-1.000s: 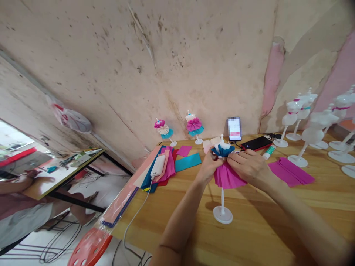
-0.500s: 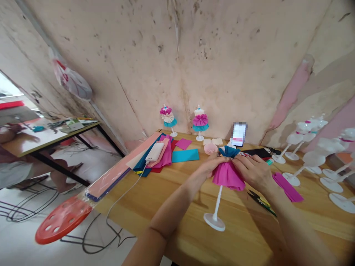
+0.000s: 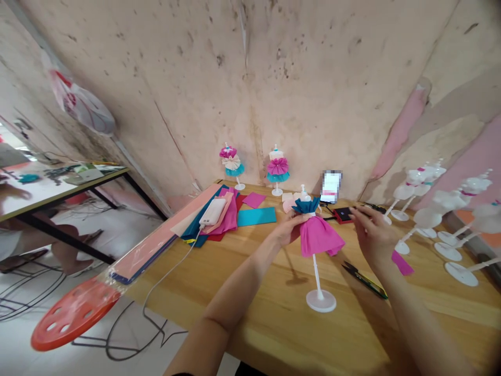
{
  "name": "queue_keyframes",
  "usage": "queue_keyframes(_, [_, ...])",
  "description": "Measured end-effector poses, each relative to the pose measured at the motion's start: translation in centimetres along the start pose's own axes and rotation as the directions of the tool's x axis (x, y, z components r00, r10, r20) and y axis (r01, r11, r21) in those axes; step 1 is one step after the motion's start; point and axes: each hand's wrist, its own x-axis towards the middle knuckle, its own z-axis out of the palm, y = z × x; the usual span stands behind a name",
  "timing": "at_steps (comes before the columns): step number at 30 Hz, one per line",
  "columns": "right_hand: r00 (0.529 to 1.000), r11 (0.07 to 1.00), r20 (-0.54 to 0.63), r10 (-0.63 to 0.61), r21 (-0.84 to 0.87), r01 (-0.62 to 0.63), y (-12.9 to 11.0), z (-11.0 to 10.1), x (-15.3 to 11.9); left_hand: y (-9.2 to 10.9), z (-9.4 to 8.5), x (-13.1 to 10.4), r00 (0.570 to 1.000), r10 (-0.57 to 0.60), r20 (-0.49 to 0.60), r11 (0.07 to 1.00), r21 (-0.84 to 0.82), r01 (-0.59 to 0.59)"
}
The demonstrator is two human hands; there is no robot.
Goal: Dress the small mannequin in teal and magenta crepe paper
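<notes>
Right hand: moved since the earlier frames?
Yes. Judged against the phone by the wall, the right hand has shifted right, off the magenta-skirted mannequin it was touching.

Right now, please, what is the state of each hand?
Left hand: holding the magenta-skirted miniature dress form near its waist.
Right hand: apart from it, fingers bent; whether they pinch anything cannot be told.

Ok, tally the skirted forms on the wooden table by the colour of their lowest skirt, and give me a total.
Teal-skirted forms: 2
Pink-skirted form: 1, in the left grip
Total: 3
</notes>
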Motion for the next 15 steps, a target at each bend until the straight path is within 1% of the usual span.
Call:
queue_keyframes(1, [0.994,0.996,0.102,-0.027,-0.078,0.035,0.6,0.4,-0.8,0.0,-0.1,-0.1,0.999,-0.024,0.023,1.0,0.009,0.024])
queue_keyframes(2, [0.972,0.988,0.229,-0.059,-0.128,0.09,0.9,0.8,-1.8,0.0,-0.3,-0.3,0.998,-0.05,0.043,0.998,0.025,0.049])
queue_keyframes(3, [0.93,0.98,0.356,-0.088,-0.139,0.146,1.1,1.2,-2.8,0.0,-0.4,-0.4,0.996,-0.073,0.055,0.997,0.042,0.071])
queue_keyframes(4, [0.907,0.979,0.411,-0.09,-0.132,0.157,1.2,1.5,-3.9,-0.1,-0.6,-0.5,0.995,-0.082,0.054,0.995,0.056,0.079])
queue_keyframes(7, [0.861,0.986,0.508,-0.042,-0.121,0.119,0.5,2.6,-6.6,-0.2,-0.9,-0.6,0.998,-0.067,0.007,0.996,0.06,0.067])
queue_keyframes(9, [0.836,0.991,0.548,0.013,-0.121,0.064,0.0,3.5,-7.9,0.1,-0.9,-0.6,1.0,-0.022,-0.022,0.997,0.074,0.023])
queue_keyframes(12, [0.8,0.991,0.59,0.11,-0.125,-0.045,-0.1,4.9,-9.1,0.6,-0.8,-0.5,0.999,0.052,0.011,0.996,0.077,-0.052])
queue_keyframes(15, [0.772,0.986,0.614,0.164,-0.096,-0.134,0.8,6.3,-9.6,1.1,-0.9,-0.6,0.996,0.087,0.0,0.994,0.072,-0.087])
